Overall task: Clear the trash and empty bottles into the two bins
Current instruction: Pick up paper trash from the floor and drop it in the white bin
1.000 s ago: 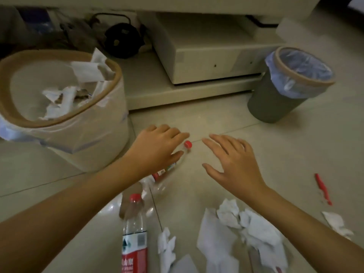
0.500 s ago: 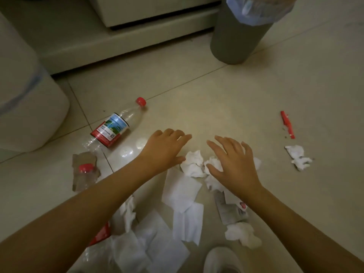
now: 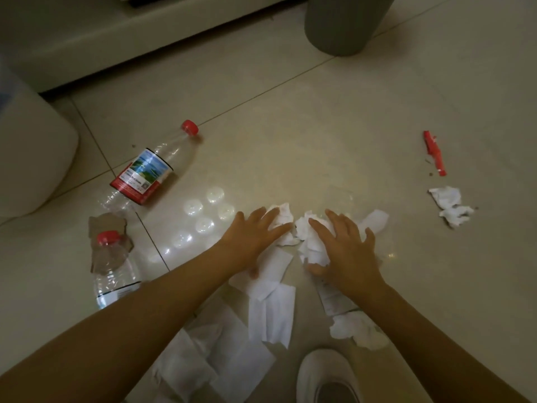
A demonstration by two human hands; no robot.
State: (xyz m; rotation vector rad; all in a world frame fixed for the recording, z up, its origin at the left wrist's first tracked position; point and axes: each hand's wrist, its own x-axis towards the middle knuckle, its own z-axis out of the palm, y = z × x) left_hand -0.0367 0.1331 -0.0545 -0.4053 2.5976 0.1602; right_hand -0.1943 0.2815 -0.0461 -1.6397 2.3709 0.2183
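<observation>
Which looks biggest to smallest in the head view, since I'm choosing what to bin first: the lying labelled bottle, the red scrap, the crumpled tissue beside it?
1. Labelled bottle, clearly largest.
2. Crumpled tissue.
3. Red scrap: about as long as the tissue but much thinner.

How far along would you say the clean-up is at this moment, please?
Nothing visible looks binned yet. In hand: the left hand and right hand press on crumpled tissues. Left: two bottles, flat tissues, a red scrap, far tissues.
</observation>
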